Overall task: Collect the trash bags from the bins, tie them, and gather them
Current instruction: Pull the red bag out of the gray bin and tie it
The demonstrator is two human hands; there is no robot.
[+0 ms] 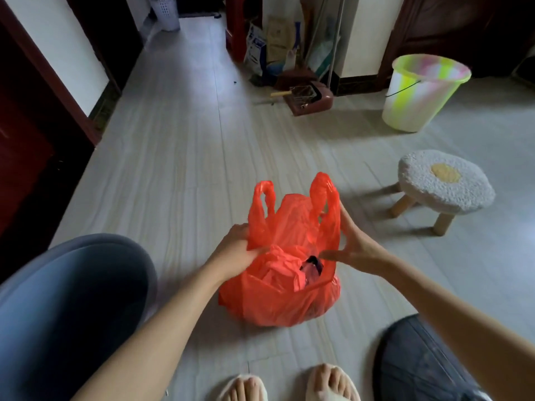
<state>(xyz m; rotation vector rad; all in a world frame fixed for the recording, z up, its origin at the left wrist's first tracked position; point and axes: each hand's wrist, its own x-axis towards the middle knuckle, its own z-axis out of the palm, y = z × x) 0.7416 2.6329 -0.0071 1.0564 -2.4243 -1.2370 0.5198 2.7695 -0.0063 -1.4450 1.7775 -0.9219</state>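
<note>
both hands grasp the red trash bag [278,296] on the floor [179,157]: left hand [236,250] pinches the left rim below its handle, right hand [351,241] holds the right one; handles stand upright, apart, needing crossing to tie

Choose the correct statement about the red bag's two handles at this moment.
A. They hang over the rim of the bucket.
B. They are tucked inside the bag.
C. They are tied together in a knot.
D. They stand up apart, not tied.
D: the two handles of the red bag stand up separately, while the left hand and right hand hold its sides.
</note>
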